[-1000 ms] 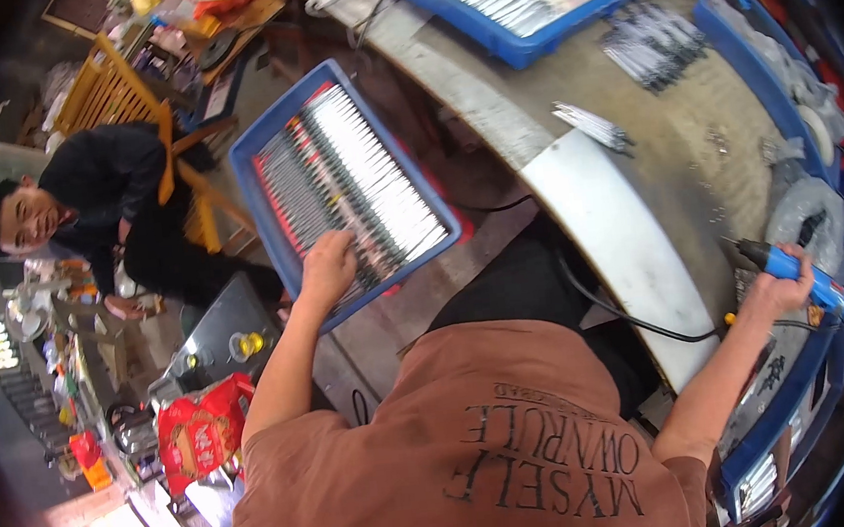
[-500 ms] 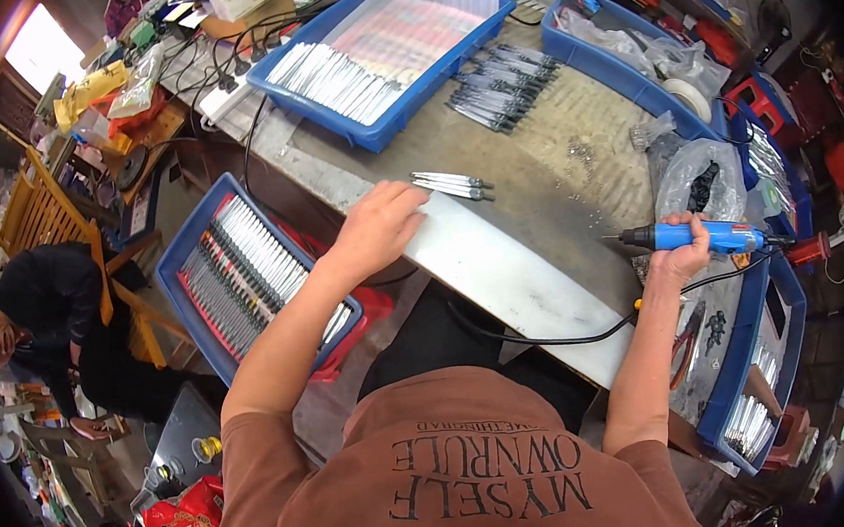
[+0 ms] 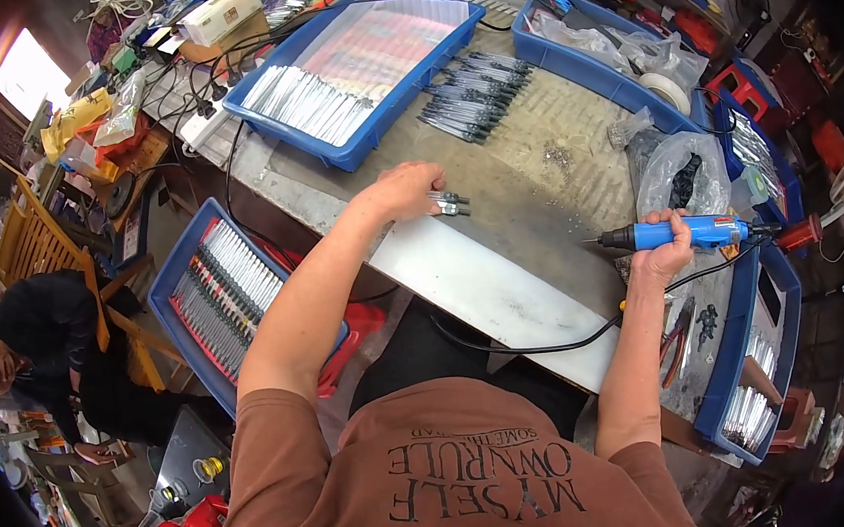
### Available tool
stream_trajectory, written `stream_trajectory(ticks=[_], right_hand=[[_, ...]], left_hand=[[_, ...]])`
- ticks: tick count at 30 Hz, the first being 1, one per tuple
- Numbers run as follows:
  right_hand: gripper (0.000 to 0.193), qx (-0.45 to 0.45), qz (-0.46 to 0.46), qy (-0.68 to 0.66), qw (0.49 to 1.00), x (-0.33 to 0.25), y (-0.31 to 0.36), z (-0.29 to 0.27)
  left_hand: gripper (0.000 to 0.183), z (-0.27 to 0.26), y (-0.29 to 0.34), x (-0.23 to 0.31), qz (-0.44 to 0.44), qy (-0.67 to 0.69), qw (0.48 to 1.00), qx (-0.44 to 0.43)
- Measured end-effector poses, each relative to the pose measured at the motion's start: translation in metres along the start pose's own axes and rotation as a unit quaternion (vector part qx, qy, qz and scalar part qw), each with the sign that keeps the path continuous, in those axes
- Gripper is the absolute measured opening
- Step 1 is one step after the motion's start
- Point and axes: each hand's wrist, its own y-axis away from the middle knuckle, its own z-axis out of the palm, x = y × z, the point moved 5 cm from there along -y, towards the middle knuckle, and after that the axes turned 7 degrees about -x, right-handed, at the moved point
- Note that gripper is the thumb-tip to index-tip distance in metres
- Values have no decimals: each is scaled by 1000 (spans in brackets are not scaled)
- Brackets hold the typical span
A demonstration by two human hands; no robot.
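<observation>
My left hand (image 3: 410,190) is closed over a few silver pens (image 3: 451,203) at the far end of the white board (image 3: 489,283). Their dark ends stick out past my fingers, which hide the rest. On the right, my right hand (image 3: 668,248) is wrapped round a blue electric screwdriver (image 3: 692,231). Its black nose and thin bit point left over the worktable (image 3: 526,189), and a black cable trails from its rear. Beyond my left hand lies a row of silver-and-dark pens (image 3: 477,93).
A blue tray (image 3: 347,155) of pens stands at the back, another blue tray (image 3: 155,287) lower left. Blue bins (image 3: 617,86) with plastic bags line the right side. Pliers (image 3: 677,336) lie near the right bin. A seated person (image 3: 57,336) is at the far left.
My left hand has moved right and onto the pens that lay beside it, closing over them. The right hand still holds the screwdriver. The whole view has shifted slightly.
</observation>
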Motion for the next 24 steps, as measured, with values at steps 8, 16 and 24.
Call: stream_trajectory(ticks=[8, 16, 24], right_hand=[[22, 2, -1, 3, 1000, 0, 1, 2], [24, 1, -4, 5, 1000, -1, 1, 3], [27, 3, -2, 2, 1000, -2, 2, 3]], left_hand=[[23, 3, -3, 0, 44, -18, 998, -33], [18, 2, 12, 10, 90, -49, 990, 98], [19, -6, 17, 14, 50, -5, 990, 132]])
